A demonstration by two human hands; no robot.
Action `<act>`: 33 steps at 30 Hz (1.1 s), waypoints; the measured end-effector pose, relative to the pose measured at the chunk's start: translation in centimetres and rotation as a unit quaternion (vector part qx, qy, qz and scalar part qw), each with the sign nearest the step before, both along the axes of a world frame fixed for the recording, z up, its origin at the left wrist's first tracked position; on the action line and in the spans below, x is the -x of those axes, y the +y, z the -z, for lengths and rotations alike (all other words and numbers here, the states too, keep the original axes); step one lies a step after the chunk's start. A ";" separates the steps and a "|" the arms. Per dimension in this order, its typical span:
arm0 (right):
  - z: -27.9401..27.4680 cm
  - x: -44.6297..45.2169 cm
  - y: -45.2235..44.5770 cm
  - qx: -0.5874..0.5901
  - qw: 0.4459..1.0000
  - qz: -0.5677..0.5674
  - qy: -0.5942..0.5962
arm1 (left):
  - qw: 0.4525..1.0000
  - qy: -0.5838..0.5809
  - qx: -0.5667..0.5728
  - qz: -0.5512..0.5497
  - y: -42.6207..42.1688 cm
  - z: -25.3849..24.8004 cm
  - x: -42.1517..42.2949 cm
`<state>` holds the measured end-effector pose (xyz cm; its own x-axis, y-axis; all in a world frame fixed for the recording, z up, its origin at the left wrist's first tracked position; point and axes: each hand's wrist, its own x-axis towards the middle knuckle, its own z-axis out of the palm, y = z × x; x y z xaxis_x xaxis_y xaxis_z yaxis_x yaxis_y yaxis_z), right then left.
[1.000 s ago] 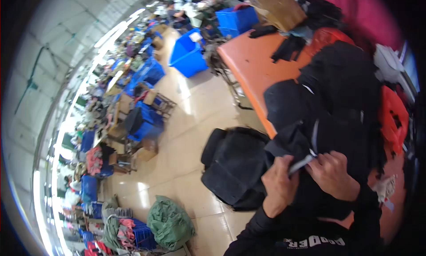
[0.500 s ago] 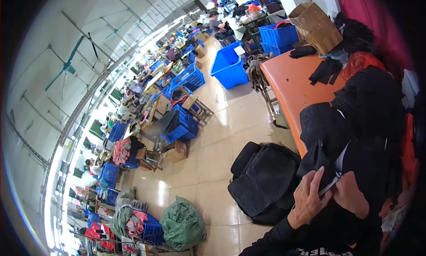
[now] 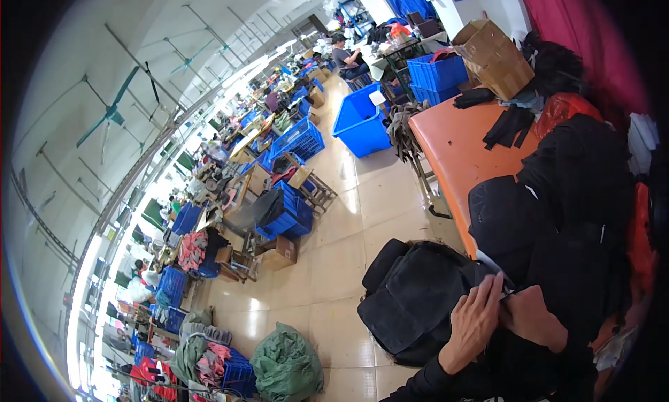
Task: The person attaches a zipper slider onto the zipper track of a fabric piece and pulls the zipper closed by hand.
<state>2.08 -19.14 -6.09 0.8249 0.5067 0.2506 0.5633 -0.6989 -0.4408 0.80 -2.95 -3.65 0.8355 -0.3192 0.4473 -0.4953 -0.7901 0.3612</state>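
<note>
Low on the right, my left hand (image 3: 475, 325) and my right hand (image 3: 535, 320) are close together on a black fabric piece with a pale strip (image 3: 490, 262) along its edge. The left fingers are pressed together at that edge, and the right hand is closed in a fist beside them. Where the fingers meet the cloth is partly hidden. Just beyond is a heap of black fabric pieces (image 3: 507, 205) on an orange-topped table (image 3: 456, 140). Left of my hands, a stack of black padded pieces (image 3: 418, 301) sits low by the floor.
A cardboard box (image 3: 496, 59), black gloves-like cloth (image 3: 509, 126) and a red plastic bag (image 3: 568, 112) lie on the table's far end. Blue bins (image 3: 362, 123) and a green sack (image 3: 287, 360) stand on the tiled floor. A seated person (image 3: 348, 57) works far off.
Both hands have moved slightly down and left with the black fabric piece. Its pale strip has swung to the left, and the right hand has drawn nearer the left fingertips.
</note>
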 end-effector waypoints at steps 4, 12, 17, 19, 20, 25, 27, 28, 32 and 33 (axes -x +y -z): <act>0.4 0.2 0.2 -0.033 0.999 0.017 -0.008 | 0.999 0.018 0.017 0.027 0.2 1.3 -0.6; 0.2 1.7 0.4 0.015 0.998 0.052 -0.012 | 0.994 -0.025 0.106 0.024 -0.9 3.5 -0.2; -0.2 2.4 -0.3 0.038 0.999 0.039 0.003 | 0.993 -0.018 0.115 0.028 -1.4 4.4 0.6; -0.1 2.6 -0.7 0.032 0.999 0.029 0.022 | 0.992 -0.020 0.117 0.032 -1.6 4.6 0.8; -0.1 2.7 -0.8 0.028 0.999 0.024 0.031 | 0.992 -0.022 0.117 0.035 -1.6 4.7 0.9; -0.2 3.1 -1.0 0.058 0.996 0.030 0.056 | 0.992 -0.003 0.120 0.051 -1.7 4.8 1.1; 0.1 3.0 -1.4 0.066 0.996 0.034 0.047 | 0.992 0.000 0.112 0.054 -1.9 4.9 0.9; 0.0 3.0 -1.5 0.071 0.996 0.036 0.043 | 0.992 0.003 0.109 0.056 -2.0 4.9 1.0; -2.8 2.4 -2.6 0.145 0.988 -0.009 0.044 | 0.991 -0.012 0.100 0.088 -1.9 4.2 0.9; -2.8 2.5 -2.7 0.146 0.988 -0.004 0.043 | 0.990 -0.013 0.101 0.092 -1.9 3.8 1.0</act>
